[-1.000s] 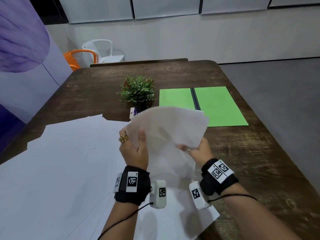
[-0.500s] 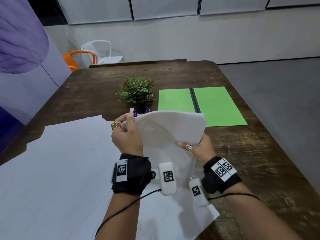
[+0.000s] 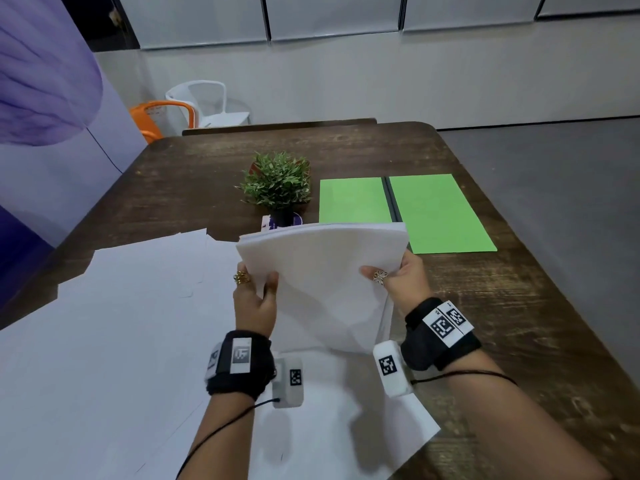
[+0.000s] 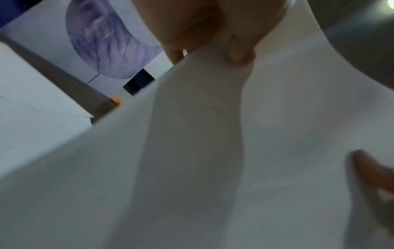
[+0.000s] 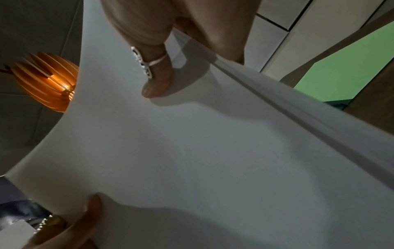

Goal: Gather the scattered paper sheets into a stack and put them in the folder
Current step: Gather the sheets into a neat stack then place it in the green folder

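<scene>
On a dark wooden table (image 3: 519, 323), a left hand (image 3: 254, 303) and right hand (image 3: 403, 280) each grip a squared paper stack (image 3: 322, 282) upright, while loose sheets (image 3: 114, 341) remain ungathered and the open green folder (image 3: 436, 213) beyond lies empty.

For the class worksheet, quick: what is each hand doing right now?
Left hand: closed on the left edge of the paper stack, thumb in front.
Right hand: closed on the stack's right edge, thumb in front.
</scene>
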A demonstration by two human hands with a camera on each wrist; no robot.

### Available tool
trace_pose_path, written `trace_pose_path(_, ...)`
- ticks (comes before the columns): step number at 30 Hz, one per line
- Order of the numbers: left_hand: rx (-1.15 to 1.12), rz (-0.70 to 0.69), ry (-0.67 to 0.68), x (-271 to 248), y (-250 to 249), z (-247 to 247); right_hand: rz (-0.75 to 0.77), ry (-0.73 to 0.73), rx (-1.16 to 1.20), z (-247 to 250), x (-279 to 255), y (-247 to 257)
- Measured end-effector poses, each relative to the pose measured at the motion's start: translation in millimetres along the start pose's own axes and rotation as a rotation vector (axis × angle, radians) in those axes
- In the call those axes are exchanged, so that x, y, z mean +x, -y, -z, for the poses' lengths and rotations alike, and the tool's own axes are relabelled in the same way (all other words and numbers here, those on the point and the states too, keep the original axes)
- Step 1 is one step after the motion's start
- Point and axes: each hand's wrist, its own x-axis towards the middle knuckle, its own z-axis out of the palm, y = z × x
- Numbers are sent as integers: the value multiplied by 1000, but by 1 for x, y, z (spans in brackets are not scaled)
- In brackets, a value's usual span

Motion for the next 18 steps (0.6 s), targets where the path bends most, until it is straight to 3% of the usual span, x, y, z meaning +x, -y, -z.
trace_pose_path(4, -27, -27, -179, -1, -10, -13, 66, -33, 0, -9, -2, 10)
trace_pose_path(7, -35, -37, -236, -6, -15, -16, 107, -33, 11, -10, -3, 13)
trace_pose_path(13, -58, -5, -108, -32, 12, -28, 31, 88, -159, -2, -4, -9)
trace_pose_path(18, -125, 152, -66, -38, 40, -33, -79, 127, -125, 19, 11, -22)
